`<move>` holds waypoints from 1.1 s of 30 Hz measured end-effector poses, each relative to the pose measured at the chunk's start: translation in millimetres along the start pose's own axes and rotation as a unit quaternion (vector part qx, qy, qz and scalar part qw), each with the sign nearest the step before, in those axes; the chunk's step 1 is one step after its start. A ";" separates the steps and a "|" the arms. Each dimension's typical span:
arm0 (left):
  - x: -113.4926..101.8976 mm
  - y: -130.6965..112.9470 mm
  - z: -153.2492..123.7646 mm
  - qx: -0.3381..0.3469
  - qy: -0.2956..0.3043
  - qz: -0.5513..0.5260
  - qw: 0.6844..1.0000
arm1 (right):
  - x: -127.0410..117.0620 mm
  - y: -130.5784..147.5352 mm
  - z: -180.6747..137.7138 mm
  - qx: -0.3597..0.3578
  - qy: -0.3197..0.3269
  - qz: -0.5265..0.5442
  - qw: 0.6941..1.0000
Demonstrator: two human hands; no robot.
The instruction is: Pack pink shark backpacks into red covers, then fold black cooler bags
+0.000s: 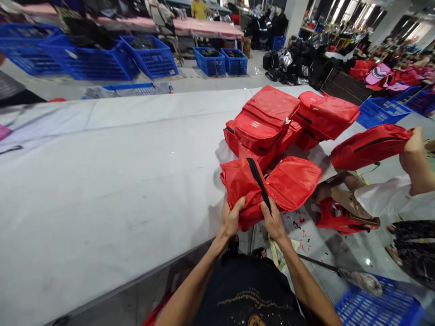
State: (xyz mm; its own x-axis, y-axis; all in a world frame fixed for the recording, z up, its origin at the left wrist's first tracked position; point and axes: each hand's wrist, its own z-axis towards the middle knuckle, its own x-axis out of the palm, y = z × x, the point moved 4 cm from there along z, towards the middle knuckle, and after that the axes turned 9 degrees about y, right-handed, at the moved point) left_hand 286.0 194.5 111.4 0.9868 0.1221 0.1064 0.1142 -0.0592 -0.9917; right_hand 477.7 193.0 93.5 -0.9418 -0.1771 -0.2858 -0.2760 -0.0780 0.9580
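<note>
A red bag (239,179) with a black zipper is held between my two hands at the table's near edge. Its flap (294,181) hangs opened out to the right. My left hand (231,215) grips the lower left side, thumb on top of the fabric. My right hand (273,221) pinches the edge by the black zipper strip (258,181). Just beyond, touching or nearly touching it, lies a pile of red bags (267,115), with another red bag (326,113) to the right of that pile.
At right, a co-worker's hand (413,142) lifts another red bag (370,147). The white table (118,190) stretches to the left. Blue crates (149,56) line the floor behind it. A mop (360,280) and a blue crate (380,303) are at lower right, near scattered scraps.
</note>
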 end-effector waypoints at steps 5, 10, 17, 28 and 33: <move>-19.5 -7.9 40.2 0.038 0.007 0.076 0.996 | 20.6 -26.7 0.2 0.003 0.035 0.026 0.999; -21.0 -13.1 53.8 0.056 0.078 0.120 0.988 | 23.5 -22.6 3.2 0.017 0.029 0.053 0.998; -10.4 -8.8 47.8 0.050 0.074 0.156 0.984 | 2.9 -5.4 31.5 0.076 -0.066 0.077 0.992; -21.1 -6.9 58.2 0.046 0.080 0.186 0.978 | -3.6 1.7 44.4 0.065 0.030 0.175 0.982; -22.4 -10.6 58.1 0.052 0.081 0.190 0.977 | -4.0 -3.9 51.2 0.058 0.072 0.201 0.975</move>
State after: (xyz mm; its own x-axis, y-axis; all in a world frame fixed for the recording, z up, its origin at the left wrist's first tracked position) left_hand 256.0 249.9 115.3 0.9619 -0.0472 -0.2694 -0.2681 0.0328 -0.9628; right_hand 472.6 244.3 92.1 -0.9443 -0.3064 0.1205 0.0816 0.1366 0.9873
